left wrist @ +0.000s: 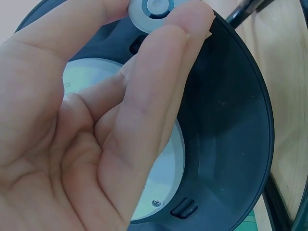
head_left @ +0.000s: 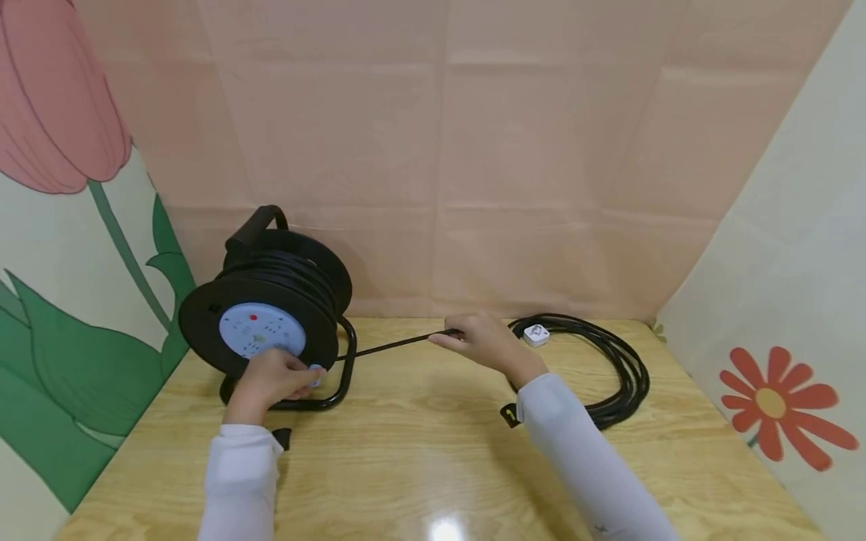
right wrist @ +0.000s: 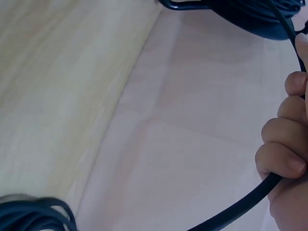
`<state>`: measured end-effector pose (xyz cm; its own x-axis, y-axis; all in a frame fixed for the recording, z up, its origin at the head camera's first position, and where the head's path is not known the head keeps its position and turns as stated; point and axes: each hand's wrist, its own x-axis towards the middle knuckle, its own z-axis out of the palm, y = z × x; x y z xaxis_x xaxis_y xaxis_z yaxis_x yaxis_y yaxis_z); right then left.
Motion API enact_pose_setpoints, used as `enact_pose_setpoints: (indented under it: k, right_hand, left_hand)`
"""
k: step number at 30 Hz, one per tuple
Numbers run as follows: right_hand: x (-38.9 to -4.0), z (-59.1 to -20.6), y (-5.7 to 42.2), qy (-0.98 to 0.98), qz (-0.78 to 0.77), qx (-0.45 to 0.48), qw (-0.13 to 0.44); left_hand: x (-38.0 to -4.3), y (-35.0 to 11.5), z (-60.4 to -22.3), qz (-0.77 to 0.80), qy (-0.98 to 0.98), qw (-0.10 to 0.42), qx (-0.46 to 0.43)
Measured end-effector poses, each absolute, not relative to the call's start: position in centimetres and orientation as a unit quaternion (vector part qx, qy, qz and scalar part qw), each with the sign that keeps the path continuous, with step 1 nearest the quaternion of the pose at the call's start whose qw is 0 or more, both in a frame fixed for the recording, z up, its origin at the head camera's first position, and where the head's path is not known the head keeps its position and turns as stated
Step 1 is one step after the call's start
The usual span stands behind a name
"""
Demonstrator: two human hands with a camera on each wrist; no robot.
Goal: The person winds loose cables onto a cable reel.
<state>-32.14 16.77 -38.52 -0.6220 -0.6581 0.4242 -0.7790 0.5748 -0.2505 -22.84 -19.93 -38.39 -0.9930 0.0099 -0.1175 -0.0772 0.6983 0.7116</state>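
A black cable reel (head_left: 203, 323) with a light blue socket panel (head_left: 237, 327) stands at the left of the table, black cable wound on its drum. My left hand (head_left: 274, 379) pinches the small round light blue knob (left wrist: 153, 12) near the rim of the reel's front disc. From the reel a length of cable (head_left: 392, 346) runs to the right, pulled fairly straight. My right hand (head_left: 487, 346) grips this cable, fingers curled round it. Beyond that hand lies a loose coil of black cable (head_left: 625, 376), a white plug (head_left: 537, 335) at its upper left.
Dark strap ends lie on the wooden table (head_left: 392, 466), one (head_left: 282, 437) by the left sleeve and one (head_left: 510, 415) beside the coil. A pink sheet (head_left: 440, 150) hangs behind the table. Flower-patterned walls (head_left: 778, 300) close in both sides.
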Motion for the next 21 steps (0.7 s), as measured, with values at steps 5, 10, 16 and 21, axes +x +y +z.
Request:
enact_pose_setpoints:
  k: [5,10,16,21]
  right_hand:
    - [-31.3,-39.1,18.5,-0.898,0.21,0.371,0.111]
    - [-30.3,-39.3,20.6,-0.911,0.224,0.334,0.09]
    - [-29.5,-40.2,22.2,-0.919,0.234,0.309,0.066]
    - [-29.4,-41.6,23.7,-0.925,0.233,0.289,0.081]
  left_hand:
    - [-22.9,-19.9,-38.4,0.39,0.919,0.057,-0.021]
    - [-22.9,-19.9,-38.4,0.393,0.917,0.06,-0.024]
    - [-22.9,-20.2,-38.4,0.39,0.918,0.062,-0.026]
    - [-23.0,-20.3,-38.7,0.403,0.913,0.062,-0.029]
